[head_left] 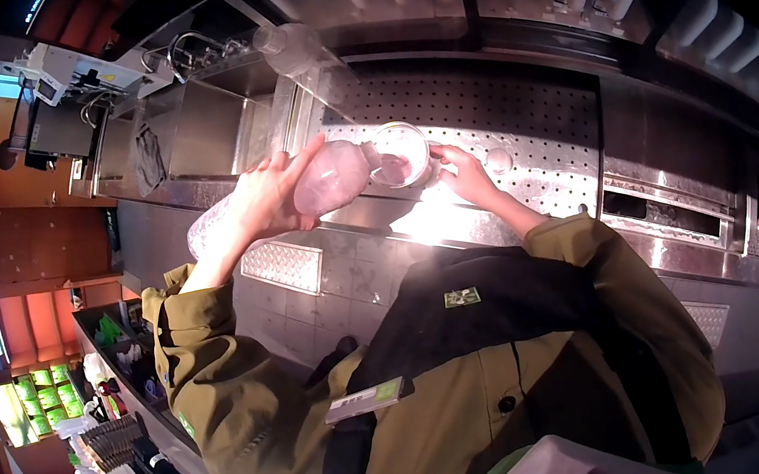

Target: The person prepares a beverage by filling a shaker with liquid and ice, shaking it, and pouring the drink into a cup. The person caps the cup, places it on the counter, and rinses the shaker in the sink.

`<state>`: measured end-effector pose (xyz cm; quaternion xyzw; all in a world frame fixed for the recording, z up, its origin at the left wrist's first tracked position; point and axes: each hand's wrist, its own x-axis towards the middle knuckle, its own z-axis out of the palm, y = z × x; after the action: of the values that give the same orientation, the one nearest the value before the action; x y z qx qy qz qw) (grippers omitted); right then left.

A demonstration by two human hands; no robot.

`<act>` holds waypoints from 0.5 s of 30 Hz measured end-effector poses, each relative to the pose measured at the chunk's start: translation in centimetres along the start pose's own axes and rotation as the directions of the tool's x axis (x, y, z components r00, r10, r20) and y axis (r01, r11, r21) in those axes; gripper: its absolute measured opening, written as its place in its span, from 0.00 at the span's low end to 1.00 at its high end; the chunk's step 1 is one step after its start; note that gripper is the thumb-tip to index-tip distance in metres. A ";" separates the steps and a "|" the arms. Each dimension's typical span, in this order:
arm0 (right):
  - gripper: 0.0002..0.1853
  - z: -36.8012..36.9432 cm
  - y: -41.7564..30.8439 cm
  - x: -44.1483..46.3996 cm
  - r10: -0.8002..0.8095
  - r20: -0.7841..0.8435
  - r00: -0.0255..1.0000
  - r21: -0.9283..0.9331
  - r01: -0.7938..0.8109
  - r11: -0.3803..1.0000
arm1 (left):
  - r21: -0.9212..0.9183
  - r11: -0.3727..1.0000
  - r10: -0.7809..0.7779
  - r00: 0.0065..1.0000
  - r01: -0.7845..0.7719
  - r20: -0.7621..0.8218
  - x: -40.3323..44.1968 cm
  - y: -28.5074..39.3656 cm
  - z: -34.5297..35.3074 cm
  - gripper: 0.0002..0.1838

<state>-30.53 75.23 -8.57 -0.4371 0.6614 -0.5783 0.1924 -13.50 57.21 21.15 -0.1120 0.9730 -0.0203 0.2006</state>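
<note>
Left hand (269, 196): grip closed round a clear container (331, 179), which is tipped sideways towards a clear cup (409, 138). Container looks pinkish where the light catches it; its inner end lies at the left side of the cup's rim, contact between the two not certain. Cup stands on the perforated metal worktop (534, 103), close to the front edge and left of the middle, with some pinkish content (396, 171) low inside. Right hand (468, 179): fingers bent against the cup's right side; cannot tell whether that grip is closed round it or only steadying it. Just right of this hand, a small clear round piece (499, 160) sits on the worktop, near the front edge; its kind is unclear. Towards the worktop's back left corner, a clear jug (289, 48), well apart from both hands. Beyond the left edge of the perforated part, a metal sink (203, 131), with a grey cloth (148, 159) draped by its far left side.
</note>
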 end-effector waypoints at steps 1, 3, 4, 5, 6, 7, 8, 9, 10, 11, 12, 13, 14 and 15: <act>0.22 0.3 0.5 0.2 0.050 -0.022 0.999 0.112 -0.047 0.993 | -0.028 1.000 -0.010 1.000 0.010 0.001 -0.1 -0.1 0.3 0.58; 0.21 0.2 0.7 0.2 0.114 -0.058 0.992 0.209 -0.100 0.973 | -0.082 0.997 -0.017 0.998 0.011 -0.066 -0.3 -0.3 1.5 0.57; 0.20 -0.3 -0.4 0.3 0.124 -0.079 0.989 0.196 -0.107 0.975 | -0.108 0.994 -0.022 0.995 0.011 -0.099 -0.4 -0.5 2.3 0.57; 0.19 -0.8 -1.5 0.4 0.135 -0.100 0.986 0.182 -0.115 0.976 | -0.148 0.989 -0.014 0.988 -0.009 -0.151 -0.6 -0.7 3.3 0.54; 0.18 -1.1 -2.3 0.4 0.131 -0.143 0.981 0.197 -0.101 0.975 | -0.204 0.979 -0.037 0.984 0.001 -0.174 -0.8 -0.8 4.2 0.54; 0.17 -1.3 -3.1 0.4 0.125 -0.186 0.974 0.211 -0.085 0.974 | -0.258 0.966 -0.062 0.978 0.010 -0.197 -1.0 -0.7 5.0 0.54; 0.16 -1.5 -3.8 0.5 0.120 -0.230 0.966 0.225 -0.067 0.972 | -0.311 0.950 -0.089 0.972 0.017 -0.218 -1.3 -0.5 5.7 0.53; 0.13 -1.5 -4.4 0.6 0.148 -0.280 0.949 0.275 -0.069 0.959 | -0.335 0.940 -0.135 0.967 0.056 -0.218 -1.6 0.0 6.2 0.52; 0.13 -1.6 -5.2 0.6 0.126 -0.277 0.953 0.260 -0.052 0.964 | -0.374 0.925 -0.168 0.956 0.069 -0.239 -1.8 0.5 6.7 0.52; 0.12 -1.8 -5.9 0.6 0.104 -0.273 0.956 0.245 -0.035 0.969 | -0.412 0.908 -0.202 0.945 0.081 -0.258 -1.9 1.0 7.3 0.52; 0.12 -1.9 -6.9 0.5 0.080 -0.268 0.960 0.231 -0.016 0.973 | -0.449 0.889 -0.237 0.931 0.092 -0.277 -1.9 1.4 7.7 0.52; 0.12 -1.8 -8.5 0.5 0.100 -0.206 0.974 0.268 -0.042 0.963 | -0.507 0.855 -0.266 0.930 0.106 -0.254 -1.9 1.8 7.9 0.52; 0.11 -1.6 -10.4 0.5 0.116 -0.142 0.983 0.301 -0.069 0.951 | -0.523 0.847 -0.275 0.920 0.094 -0.281 -1.8 2.2 8.2 0.52; 0.11 -1.3 -12.2 0.8 0.131 -0.077 0.988 0.333 -0.098 0.938 | -0.538 0.839 -0.284 0.909 0.080 -0.307 -1.7 2.6 8.5 0.52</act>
<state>-27.62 76.01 3.31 -0.3310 0.5890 -0.6887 0.2632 -9.14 60.21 13.81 -0.2491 0.9473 0.1994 -0.0288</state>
